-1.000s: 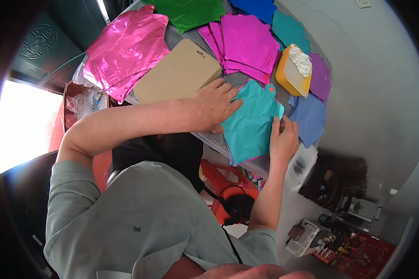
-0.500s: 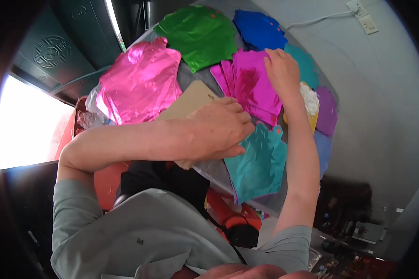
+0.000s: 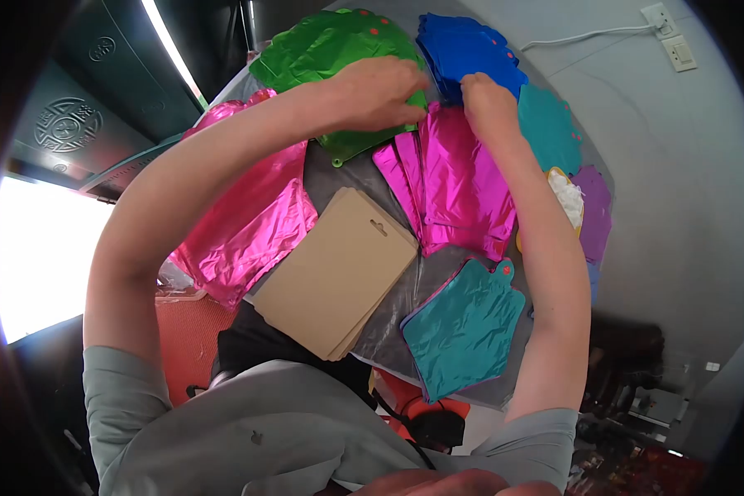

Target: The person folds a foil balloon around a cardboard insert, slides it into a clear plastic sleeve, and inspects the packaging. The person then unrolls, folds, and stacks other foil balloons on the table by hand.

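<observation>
My left hand (image 3: 380,93) is over the green foil sheets (image 3: 306,58), thumb and fingers apart, beside the top left of the magenta foil stack. With curled fingers, my right hand (image 3: 489,106) grips the top edge of that magenta foil stack (image 3: 463,186), whose flat layers look like deflated balloons and fan out to the left. Its fingertips are partly hidden. Below my left forearm lies a stack of brown cardboard cards (image 3: 339,273) with a hanging slot. A teal foil pile (image 3: 463,331) with a red-dotted tab is nearest me on the right.
Pink foil (image 3: 260,215) covers the left of the grey table (image 3: 388,318). Blue foil (image 3: 467,54), more teal foil (image 3: 548,128) and purple foil (image 3: 595,211) line the far and right edges. A yellow container with white stuff (image 3: 566,197) sits partly behind my right forearm.
My left hand has moved from the cardboard cards up and away to the green foil, uncovering the cards. My right hand stays at the magenta stack's top edge. The view has shifted slightly.
</observation>
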The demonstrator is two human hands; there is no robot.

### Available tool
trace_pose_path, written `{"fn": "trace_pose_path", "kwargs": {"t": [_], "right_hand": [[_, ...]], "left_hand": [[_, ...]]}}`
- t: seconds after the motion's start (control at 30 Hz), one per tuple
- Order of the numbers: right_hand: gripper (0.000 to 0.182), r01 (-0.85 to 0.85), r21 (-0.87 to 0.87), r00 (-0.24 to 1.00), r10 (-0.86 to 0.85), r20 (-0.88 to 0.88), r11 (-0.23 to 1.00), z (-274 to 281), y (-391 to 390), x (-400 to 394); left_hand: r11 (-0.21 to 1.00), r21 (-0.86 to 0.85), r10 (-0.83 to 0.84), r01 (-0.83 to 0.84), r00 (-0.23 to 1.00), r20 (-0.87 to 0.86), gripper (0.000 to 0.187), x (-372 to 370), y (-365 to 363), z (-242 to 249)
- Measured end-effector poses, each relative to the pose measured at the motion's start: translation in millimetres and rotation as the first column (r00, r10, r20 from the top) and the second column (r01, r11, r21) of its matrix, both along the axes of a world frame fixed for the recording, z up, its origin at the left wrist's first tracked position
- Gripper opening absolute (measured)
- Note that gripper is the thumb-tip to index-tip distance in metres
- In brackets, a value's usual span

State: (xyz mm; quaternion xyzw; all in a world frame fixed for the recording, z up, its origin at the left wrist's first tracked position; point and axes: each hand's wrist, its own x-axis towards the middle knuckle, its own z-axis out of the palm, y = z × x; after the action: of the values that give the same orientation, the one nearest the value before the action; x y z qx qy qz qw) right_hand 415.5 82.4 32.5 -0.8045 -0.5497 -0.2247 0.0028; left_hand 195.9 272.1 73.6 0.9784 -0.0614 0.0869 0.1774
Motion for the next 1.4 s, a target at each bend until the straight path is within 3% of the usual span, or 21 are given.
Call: {"fn": "trace_pose_path", "kwargs": {"t": [0.13, 0.3, 0.43, 0.53, 0.6, 0.67, 0.77, 0.83, 0.87, 0.97, 1.0, 1.07, 1.1, 1.13, 1.17, 1.2, 1.23, 1.27, 1.33, 1.37, 1.4], "right_hand": [[0.024, 0.068, 0.124, 0.98, -0.043, -0.194, 0.99, 7, 1, 9], [0.042, 0.227, 0.141, 0.896, -0.15, -0.419, 0.964, 21, 0, 15], [0.043, 0.241, 0.078, 0.877, -0.183, -0.444, 0.967, 24, 0, 39], [0.04, 0.258, 0.213, 0.789, -0.079, -0.61, 0.942, 25, -5, 46], [0.038, 0.281, 0.283, 0.737, -0.018, -0.675, 0.917, 33, -12, 53], [0.033, 0.509, 0.568, 0.659, 0.132, -0.741, 0.647, 59, -21, 64], [0.029, 0.482, 0.744, 0.771, 0.18, -0.611, 0.463, 123, -40, 71], [0.026, 0.47, 0.879, 0.688, 0.59, -0.423, 0.081, 169, -54, 42], [0.026, 0.457, 0.886, 0.695, 0.591, -0.409, 0.076, 183, -62, 28], [0.023, 0.263, 0.952, 0.861, 0.408, -0.304, 0.154, 215, -83, -26], [0.023, 0.251, 0.956, 0.865, 0.409, -0.291, 0.15, 217, -88, -52], [0.02, 0.231, 0.853, 0.948, 0.088, -0.305, 0.469, 206, -105, -120], [0.017, 0.147, 0.772, 0.972, 0.056, -0.23, 0.618, 194, -119, -149], [0.015, 0.071, 0.66, 0.988, 0.038, -0.149, 0.748, 177, -134, -173], [0.017, -0.122, 0.544, 0.99, 0.138, 0.012, 0.83, 164, -146, -190], [0.02, -0.301, 0.386, 0.953, 0.262, 0.153, 0.872, 150, -157, -204], [0.024, -0.321, 0.342, 0.947, 0.296, 0.125, 0.883, 137, -167, -222], [0.029, -0.34, 0.295, 0.94, 0.328, 0.091, 0.893, 125, -178, -239], [0.03, -0.319, 0.262, 0.946, 0.323, 0.031, 0.911, 95, -201, -262], [0.032, -0.301, 0.226, 0.948, 0.316, -0.03, 0.926, 91, -210, -275], [0.032, -0.294, 0.221, 0.95, 0.31, -0.038, 0.93, 91, -219, -285]], "left_hand": [[0.997, -0.069, 0.041, -0.021, 0.953, 0.3, 0.042, 62, 4, -47], [0.991, -0.133, 0.05, -0.004, 0.937, 0.346, 0.043, 114, 3, -70], [0.999, -0.039, 0.002, 0.006, 0.977, 0.213, 0.042, 132, 10, -69], [0.964, 0.254, -0.15, 0.073, 0.943, 0.296, 0.037, 144, 14, -72], [0.982, 0.181, -0.099, 0.051, 0.959, 0.266, 0.035, 148, 9, -76], [0.999, 0.028, 0.01, -0.015, 0.982, 0.188, 0.032, 139, 3, -68], [0.996, 0.078, 0.014, -0.034, 0.969, 0.249, 0.038, 141, 3, -78], [0.994, 0.103, 0.006, -0.038, 0.956, 0.292, 0.042, 148, 0, -86], [0.991, 0.126, 0.004, -0.044, 0.954, 0.3, 0.043, 151, 1, -90], [0.981, 0.179, 0.009, -0.072, 0.943, 0.332, 0.048, 153, 1, -75], [0.997, -0.014, 0.076, -0.076, 0.953, 0.294, 0.051, 148, -3, -60], [0.914, -0.396, 0.161, -0.087, 0.974, 0.157, 0.058, 126, -22, -35], [0.553, -0.829, 0.058, -0.086, 0.996, -0.064, 0.065, 106, -30, -10], [0.026, -0.981, -0.152, -0.193, 0.969, -0.195, 0.074, 82, -37, 17], [0.029, -0.981, -0.157, -0.191, 0.969, -0.193, 0.074, 59, -43, 34], [-0.186, -0.969, -0.328, -0.166, 0.94, -0.098, 0.076, 35, -47, 46], [-0.391, -0.905, -0.465, -0.17, 0.885, 0.034, 0.079, 13, -57, 55], [-0.391, -0.905, -0.465, -0.169, 0.885, 0.036, 0.079, -8, -78, 58], [-0.143, -0.968, -0.345, -0.206, 0.927, -0.146, 0.066, -43, -119, 61], [-0.148, -0.966, -0.351, -0.211, 0.925, -0.148, 0.066, -51, -128, 55], [0.01, -0.981, -0.293, -0.193, 0.937, -0.188, 0.061, -59, -136, 44]]}}
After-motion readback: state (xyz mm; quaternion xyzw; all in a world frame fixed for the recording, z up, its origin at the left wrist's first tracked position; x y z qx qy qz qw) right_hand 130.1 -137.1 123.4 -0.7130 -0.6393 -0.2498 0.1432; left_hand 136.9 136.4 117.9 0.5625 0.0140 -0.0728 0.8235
